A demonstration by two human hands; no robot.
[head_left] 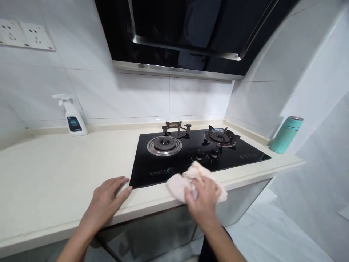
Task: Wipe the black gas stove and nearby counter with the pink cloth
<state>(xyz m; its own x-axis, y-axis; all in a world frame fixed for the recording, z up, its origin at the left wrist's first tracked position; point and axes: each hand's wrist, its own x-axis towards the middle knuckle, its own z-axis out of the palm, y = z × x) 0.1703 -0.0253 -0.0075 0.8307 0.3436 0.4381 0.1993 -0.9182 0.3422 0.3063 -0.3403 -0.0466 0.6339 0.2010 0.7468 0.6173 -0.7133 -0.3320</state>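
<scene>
My right hand [204, 198] grips a pale pink cloth [178, 185], bunched under the fingers at the front edge of the black glass gas stove [174, 165]. The cloth overlaps the stove's front rim and the white counter strip before it. My left hand [109, 196] rests on the counter with fingers stretched out, its fingertips beside the stove's front left corner. On the left burner [164, 145] there is no pan support. The right burner [219, 138] has its black support on. Two control knobs [207, 153] sit between the burners.
A loose pan support [176, 130] stands behind the stove by the wall. A white spray bottle [73, 118] is at the back left. A turquoise flask [287, 135] stands at the counter's right end. The black range hood [180, 40] overhangs the stove.
</scene>
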